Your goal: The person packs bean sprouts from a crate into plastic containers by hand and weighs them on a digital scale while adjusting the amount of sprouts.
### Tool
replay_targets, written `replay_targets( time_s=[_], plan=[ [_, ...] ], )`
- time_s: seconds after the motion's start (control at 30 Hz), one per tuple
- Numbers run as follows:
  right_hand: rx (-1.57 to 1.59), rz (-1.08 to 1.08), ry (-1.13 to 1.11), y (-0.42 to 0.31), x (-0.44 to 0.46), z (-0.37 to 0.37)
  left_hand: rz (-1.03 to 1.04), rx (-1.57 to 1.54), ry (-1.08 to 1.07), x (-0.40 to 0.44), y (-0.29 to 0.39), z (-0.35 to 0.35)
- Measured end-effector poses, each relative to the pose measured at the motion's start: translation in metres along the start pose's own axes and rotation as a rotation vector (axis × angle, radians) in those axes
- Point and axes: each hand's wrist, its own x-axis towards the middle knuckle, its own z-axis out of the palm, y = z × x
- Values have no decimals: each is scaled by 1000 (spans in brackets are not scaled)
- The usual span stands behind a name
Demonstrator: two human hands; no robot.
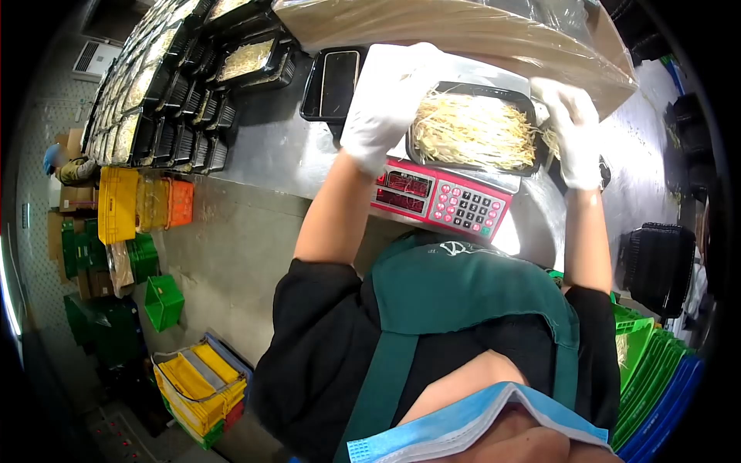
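A black tray of bean sprouts (pixel 472 130) rests on a red and white digital scale (pixel 463 202), its red display lit. My left hand (pixel 392 100), in a white glove, is by the tray's left side; its fingers blend into the white behind them, so their grip is unclear. At the tray's right edge, my right hand (pixel 573 127), also gloved, has its fingers curled. A few bean sprouts (pixel 550 140) show beneath those fingers, outside the rim. Left of my left hand lies an unfilled black tray (pixel 310 96) with a phone-like dark rectangle (pixel 338 83) on it.
Stacked black trays of sprouts (pixel 248 60) fill the table's left end. Behind the scale stands a plastic-lined cardboard box (pixel 463 35). More black trays (pixel 656 266) are at right, above green and blue crates (pixel 656 386). Yellow crates (pixel 202 386) and another person (pixel 73 170) are at left.
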Motion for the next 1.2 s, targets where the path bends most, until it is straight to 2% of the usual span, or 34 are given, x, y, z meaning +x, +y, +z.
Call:
replay_targets(
  time_s=[0.03,0.1,0.17,0.23,0.3,0.43,0.47,0.53,0.57,0.63,0.67,0.73,0.77,0.83,0.9,0.97,1.03,1.1,1.13,1.17,1.2],
  plan=[
    [51,44,1,29,14,9,122,381,-38,6,-30,-2],
    [-365,-239,-43,68,23,20,406,1229,54,16,-89,-5],
    [-67,162,-107,86,16,27,296,1143,49,8,-89,1],
    [52,230,-92,87,10,30,186,965,32,2,-82,7],
    [641,553,-222,94,7,28,116,800,30,1,-76,8],
    [386,449,-197,94,16,30,-8,433,62,6,-69,6],
    [77,301,-249,92,19,28,-67,331,66,9,-70,6],
    [-567,31,-335,42,28,28,-166,178,66,14,-71,3],
    [-564,34,-327,29,19,37,-209,133,59,16,-70,2],
    [-786,-225,-277,13,7,49,-228,118,43,19,-67,1],
    [-788,-213,-276,12,5,51,-210,152,31,19,-65,0],
    [-870,-170,-306,11,-1,52,28,349,33,17,-63,2],
    [-910,-152,-313,9,-2,51,288,553,36,18,-60,2],
    [-891,-191,-244,18,-3,54,473,1087,-115,8,-41,5],
    [-874,-225,-192,24,-2,54,180,1054,-223,-2,-36,21],
    [-883,-290,-168,26,-5,57,172,1019,-201,-7,-45,25],
    [-881,-231,-172,31,-7,58,181,966,-137,-6,-57,24],
    [-703,-318,-83,30,-6,58,196,936,-64,-4,-68,15],
    [-677,-273,-65,25,-6,58,204,929,-35,-2,-74,9],
    [-670,-290,-59,19,-9,55,308,838,21,3,-80,-2],
    [-686,-94,-197,4,-16,47,406,744,73,4,-82,-11]
  ],
)
